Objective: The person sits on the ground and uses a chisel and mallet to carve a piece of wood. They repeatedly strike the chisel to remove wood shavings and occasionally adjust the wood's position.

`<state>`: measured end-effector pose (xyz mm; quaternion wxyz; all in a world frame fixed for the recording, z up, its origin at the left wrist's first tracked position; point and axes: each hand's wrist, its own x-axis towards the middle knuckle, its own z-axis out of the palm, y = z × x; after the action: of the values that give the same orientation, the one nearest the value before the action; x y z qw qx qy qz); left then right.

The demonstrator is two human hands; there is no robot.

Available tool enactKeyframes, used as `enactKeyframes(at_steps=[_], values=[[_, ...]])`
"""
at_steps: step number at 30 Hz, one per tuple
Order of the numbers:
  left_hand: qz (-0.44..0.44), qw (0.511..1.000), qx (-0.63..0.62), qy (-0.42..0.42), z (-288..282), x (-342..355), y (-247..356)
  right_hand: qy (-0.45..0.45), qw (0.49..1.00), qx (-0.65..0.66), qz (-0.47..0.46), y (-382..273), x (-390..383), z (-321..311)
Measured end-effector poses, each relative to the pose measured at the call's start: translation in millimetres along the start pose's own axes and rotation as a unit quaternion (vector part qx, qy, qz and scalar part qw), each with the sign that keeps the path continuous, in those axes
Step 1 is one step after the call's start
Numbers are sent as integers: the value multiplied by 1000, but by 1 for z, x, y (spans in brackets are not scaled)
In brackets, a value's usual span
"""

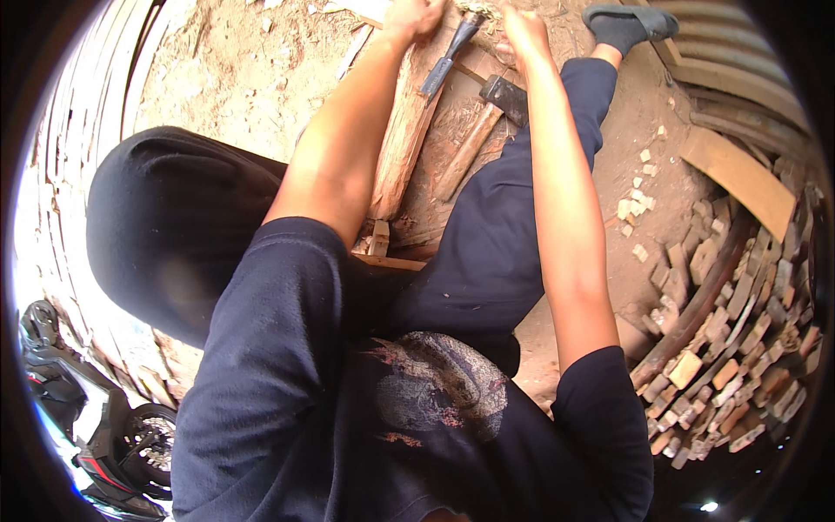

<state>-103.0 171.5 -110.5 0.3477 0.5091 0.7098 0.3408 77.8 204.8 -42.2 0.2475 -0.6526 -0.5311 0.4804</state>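
My left hand is at the upper edge of the head view, above the far end of a rough wooden beam. Its fingers are curled and partly cut off by the frame. Across from it, my right hand is also closed, fingers bent inward. What either hand grips, if anything, cannot be made out. Between them a blue-grey metal tool, chisel-like with a flared end, lies slanted on the beam. Just below my right hand rests a hammer with a dark, blocky head and a wooden handle.
Small pale wood blocks are scattered on the dirt floor to the right. Beyond them is a large heap of stacked wood pieces. My outstretched leg borders the beam. A motorcycle stands at the lower left.
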Motion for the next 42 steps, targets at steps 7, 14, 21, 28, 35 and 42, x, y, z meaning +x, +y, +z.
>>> enactKeyframes(at_steps=[7,14,21,28,35,42], values=[[51,994,-10,101,20,5,12,-160,954,-235,92,-30,40,44],[58,989,-21,135,31,5,4,-136,915,-367,95,-81,-10,59],[63,992,-15,106,41,8,6,25,858,-497,-126,-44,0,58],[60,995,1,82,43,4,4,116,909,-380,-125,-89,-73,51],[55,997,10,59,44,7,2,191,895,-368,-166,-90,-130,50],[28,999,-9,21,30,17,-8,198,916,-270,-220,-64,-113,9]])
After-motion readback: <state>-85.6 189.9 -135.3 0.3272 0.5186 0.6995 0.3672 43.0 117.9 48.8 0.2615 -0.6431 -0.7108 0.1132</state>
